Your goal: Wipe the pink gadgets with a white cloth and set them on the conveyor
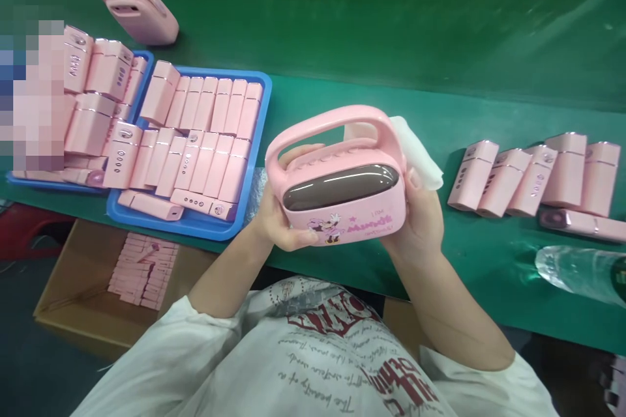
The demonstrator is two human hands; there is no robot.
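Between my two hands is a pink handled device [347,216] with a dark, glossy oval window and a cartoon mouse printed on its front. It is held above the green table, its loop handle toward the far side. My left hand [278,225] is wrapped round its left end, thumb on the front and fingers partly hidden behind. My right hand [423,218] grips the opposite end. A folded white cloth [418,156] is tucked at the right fingers, behind the device's right side.
Blue trays [264,117] of pink rectangular units stand left. More pink units [518,176] and a clear bottle [572,270] lie right. Another pink handled device [141,13] rests at the back left. A cardboard box [78,293] of pink pieces sits below the table [342,280].
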